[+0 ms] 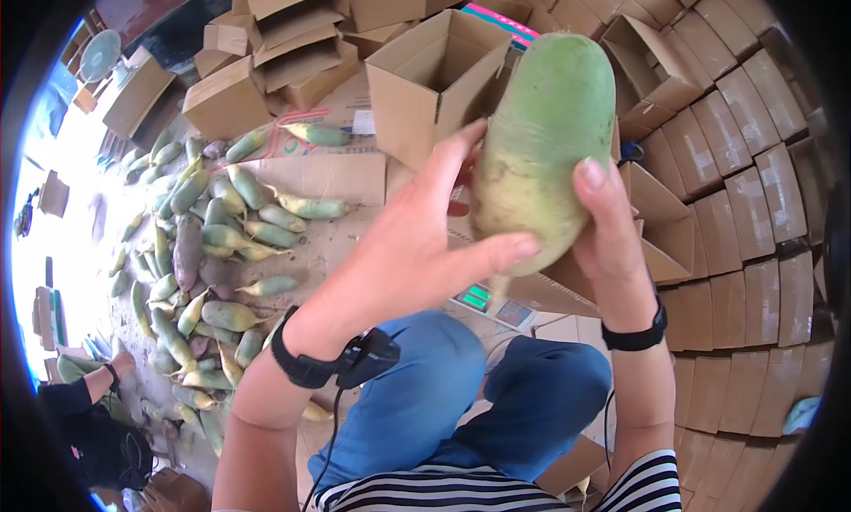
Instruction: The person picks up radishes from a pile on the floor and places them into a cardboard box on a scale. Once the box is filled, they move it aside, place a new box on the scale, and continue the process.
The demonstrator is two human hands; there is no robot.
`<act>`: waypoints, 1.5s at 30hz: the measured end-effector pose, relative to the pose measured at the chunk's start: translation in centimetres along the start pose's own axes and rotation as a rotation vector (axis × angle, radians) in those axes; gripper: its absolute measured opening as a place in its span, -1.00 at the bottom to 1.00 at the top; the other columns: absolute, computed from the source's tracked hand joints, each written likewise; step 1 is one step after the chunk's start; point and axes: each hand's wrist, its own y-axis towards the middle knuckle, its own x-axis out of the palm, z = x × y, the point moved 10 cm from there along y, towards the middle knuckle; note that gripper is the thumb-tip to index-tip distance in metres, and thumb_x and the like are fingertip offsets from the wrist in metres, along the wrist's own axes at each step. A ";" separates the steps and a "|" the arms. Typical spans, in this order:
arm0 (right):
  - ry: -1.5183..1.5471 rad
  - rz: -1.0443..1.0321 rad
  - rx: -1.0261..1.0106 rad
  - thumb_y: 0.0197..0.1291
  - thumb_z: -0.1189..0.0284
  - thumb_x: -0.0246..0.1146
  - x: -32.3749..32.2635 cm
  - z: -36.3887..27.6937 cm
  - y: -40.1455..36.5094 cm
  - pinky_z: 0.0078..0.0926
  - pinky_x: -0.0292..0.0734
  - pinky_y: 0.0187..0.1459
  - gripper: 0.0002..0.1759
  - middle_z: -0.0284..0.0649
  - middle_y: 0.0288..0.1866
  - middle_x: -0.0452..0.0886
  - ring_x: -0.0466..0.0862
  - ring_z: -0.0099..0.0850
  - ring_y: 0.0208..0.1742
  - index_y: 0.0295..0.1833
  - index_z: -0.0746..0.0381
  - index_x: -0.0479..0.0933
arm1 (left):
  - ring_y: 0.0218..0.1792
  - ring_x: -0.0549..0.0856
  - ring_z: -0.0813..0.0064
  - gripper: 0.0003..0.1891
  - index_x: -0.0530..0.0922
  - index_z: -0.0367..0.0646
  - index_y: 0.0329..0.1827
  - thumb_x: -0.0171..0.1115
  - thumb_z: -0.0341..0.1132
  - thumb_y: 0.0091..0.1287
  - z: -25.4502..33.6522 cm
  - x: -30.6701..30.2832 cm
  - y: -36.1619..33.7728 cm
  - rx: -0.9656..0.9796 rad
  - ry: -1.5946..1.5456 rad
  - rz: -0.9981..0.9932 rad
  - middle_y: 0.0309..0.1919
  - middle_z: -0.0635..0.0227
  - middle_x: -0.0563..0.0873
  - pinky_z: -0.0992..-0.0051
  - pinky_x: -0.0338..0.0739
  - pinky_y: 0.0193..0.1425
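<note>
A large green radish, pale yellowish toward its lower end, is held up in front of me. My left hand is closed around its left side, thumb across the lower end and fingers partly hidden behind. On the other side, my right hand grips it with the thumb pressed on the front; its remaining fingers are hidden. Below the radish, partly covered, is a digital scale with a green lit display. Behind my left hand stands an open cardboard box.
Many radishes, a few purplish, lie heaped on the floor at left. Stacked cardboard boxes fill the right side, and more open boxes stand at the back. Another person's hand shows at lower left.
</note>
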 end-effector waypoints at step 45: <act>-1.200 -0.310 -0.205 0.14 0.54 0.33 1.4 2.8 -2.9 -0.24 0.54 0.16 -0.55 -0.03 0.21 0.53 0.59 -0.05 0.16 0.19 0.24 0.53 | -0.04 0.69 -0.06 -0.53 0.59 -0.31 0.00 0.29 -0.07 0.22 -37.9 -4.7 -43.1 -1.127 0.589 -0.200 -0.14 -0.09 0.72 0.13 0.58 0.07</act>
